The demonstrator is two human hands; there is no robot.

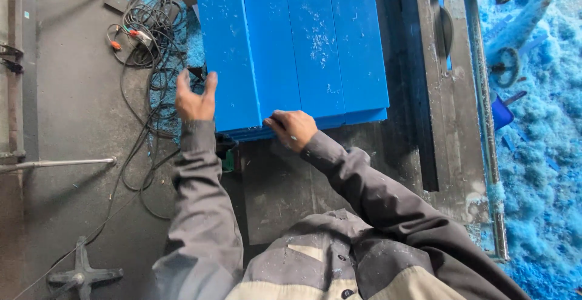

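A stack of blue plastic boards (291, 45) lies flat on the dark bench (285, 185), and I take this stack as the landmark for everything else. The person stands at its near end, in a grey work jacket. The left hand (195, 97) is at the near left corner of the stack; the palm is open and the fingers are spread, and the thumb and fingertips lie against the left edge of the boards without closing around them. The right hand (292, 129) rests on the near edge of the stack, close to the middle, with fingers curled on the front edge of the top board; whether it truly grips the board I cannot tell. To the left of the stack, a tangle of black cables (145, 45) lies on the grey floor. To the right of the stack, past a metal frame with a rail (488, 154), there is a big heap of blue plastic shavings (539, 154). No container is seen near the stack.
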